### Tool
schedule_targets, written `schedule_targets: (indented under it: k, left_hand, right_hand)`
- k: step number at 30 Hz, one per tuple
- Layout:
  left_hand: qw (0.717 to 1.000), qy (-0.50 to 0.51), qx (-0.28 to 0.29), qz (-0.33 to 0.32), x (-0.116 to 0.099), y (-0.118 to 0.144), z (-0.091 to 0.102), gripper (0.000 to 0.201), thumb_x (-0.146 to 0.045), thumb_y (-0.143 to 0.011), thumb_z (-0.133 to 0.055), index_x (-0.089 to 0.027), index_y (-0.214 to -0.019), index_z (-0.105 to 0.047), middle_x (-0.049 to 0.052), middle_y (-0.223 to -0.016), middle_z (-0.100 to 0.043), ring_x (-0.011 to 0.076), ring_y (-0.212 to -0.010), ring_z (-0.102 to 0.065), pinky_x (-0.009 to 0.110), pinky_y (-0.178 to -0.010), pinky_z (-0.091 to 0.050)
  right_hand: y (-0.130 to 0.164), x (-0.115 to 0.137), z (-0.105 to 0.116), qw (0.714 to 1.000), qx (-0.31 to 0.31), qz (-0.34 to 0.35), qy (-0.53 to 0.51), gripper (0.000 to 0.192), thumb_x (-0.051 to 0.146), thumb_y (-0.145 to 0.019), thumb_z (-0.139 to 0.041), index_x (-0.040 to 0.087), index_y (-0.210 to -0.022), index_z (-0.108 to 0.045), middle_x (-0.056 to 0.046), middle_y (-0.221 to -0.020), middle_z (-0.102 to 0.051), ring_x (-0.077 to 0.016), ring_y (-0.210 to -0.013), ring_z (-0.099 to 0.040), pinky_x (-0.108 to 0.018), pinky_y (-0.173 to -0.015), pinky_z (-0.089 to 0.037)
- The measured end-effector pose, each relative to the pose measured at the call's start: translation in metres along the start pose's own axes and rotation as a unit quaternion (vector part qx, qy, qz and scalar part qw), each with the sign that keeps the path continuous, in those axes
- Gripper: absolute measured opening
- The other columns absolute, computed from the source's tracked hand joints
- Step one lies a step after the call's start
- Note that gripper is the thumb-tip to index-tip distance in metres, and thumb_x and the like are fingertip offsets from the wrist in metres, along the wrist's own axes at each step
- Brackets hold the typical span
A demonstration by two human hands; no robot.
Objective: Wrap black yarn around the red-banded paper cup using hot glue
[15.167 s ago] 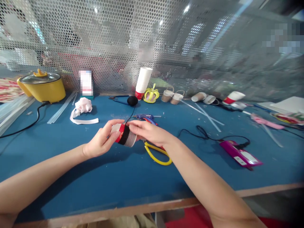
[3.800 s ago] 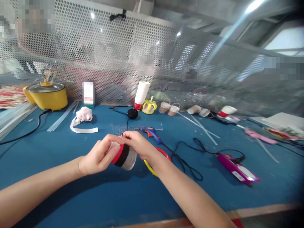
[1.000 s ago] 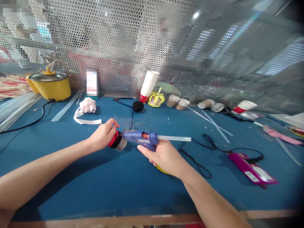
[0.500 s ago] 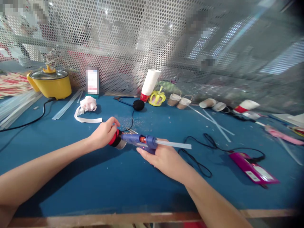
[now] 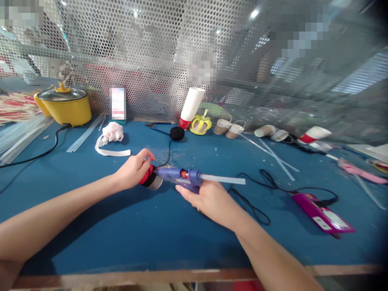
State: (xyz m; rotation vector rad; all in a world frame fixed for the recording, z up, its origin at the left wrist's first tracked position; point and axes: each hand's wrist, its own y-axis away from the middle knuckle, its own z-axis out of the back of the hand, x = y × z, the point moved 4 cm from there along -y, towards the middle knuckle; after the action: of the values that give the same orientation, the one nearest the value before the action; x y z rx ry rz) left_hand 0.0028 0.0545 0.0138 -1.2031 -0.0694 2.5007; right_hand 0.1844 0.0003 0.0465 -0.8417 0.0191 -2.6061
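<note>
My right hand [image 5: 216, 202] is wrapped round the grip of a blue hot glue gun [image 5: 176, 176], with a small red light showing on its side. A translucent glue stick [image 5: 224, 179] sticks out of the gun's back end, to the right. My left hand [image 5: 133, 171] grips a small red and black cup-shaped piece [image 5: 150, 179] with a pale end turned down and right. The gun's nozzle points left and lies against or just in front of this piece; whether they touch I cannot tell. Both are held over the blue table [image 5: 145, 238].
A yellow electric pot [image 5: 68, 107], a phone [image 5: 118, 103] and crumpled white ribbon [image 5: 112, 132] stand at the back left. Paper cups [image 5: 193, 103], a yellow crown-shaped basket [image 5: 200, 123] and small buckets [image 5: 235, 130] line the perforated screen. A purple power strip [image 5: 321, 214] with a looped black cable lies right.
The glue gun and my right hand have shifted very slightly to the right. My left hand with the red and black piece has hardly moved.
</note>
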Motion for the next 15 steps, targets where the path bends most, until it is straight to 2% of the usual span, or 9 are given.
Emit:
schedule_targets:
  k: [6, 15]
  left_hand:
    - [0.999, -0.008, 0.028, -0.041, 0.0029, 0.0004, -0.0016, 0.02, -0.023, -0.085, -0.031, -0.017, -0.097, -0.047, -0.007, -0.051, -0.041, 0.0105, -0.048, -0.042, 0.022, -0.05, -0.031]
    - [0.997, -0.013, 0.031, -0.066, 0.0003, 0.0014, -0.0015, 0.02, -0.022, -0.086, -0.031, -0.016, -0.098, -0.046, -0.007, -0.051, -0.041, 0.0098, -0.048, -0.042, 0.022, -0.05, -0.032]
  right_hand:
    - [-0.0019, -0.0063, 0.0003, 0.996, 0.031, -0.063, -0.062, 0.021, 0.033, -0.079, -0.051, 0.02, -0.062, -0.051, 0.005, -0.041, -0.049, -0.0117, -0.037, -0.048, -0.024, -0.041, -0.038]
    - [-0.0008, -0.0057, 0.0009, 0.992, 0.049, -0.083, -0.085, 0.024, 0.034, -0.079, -0.051, 0.02, -0.059, -0.048, 0.005, -0.037, -0.048, -0.0103, -0.033, -0.046, -0.022, -0.039, -0.039]
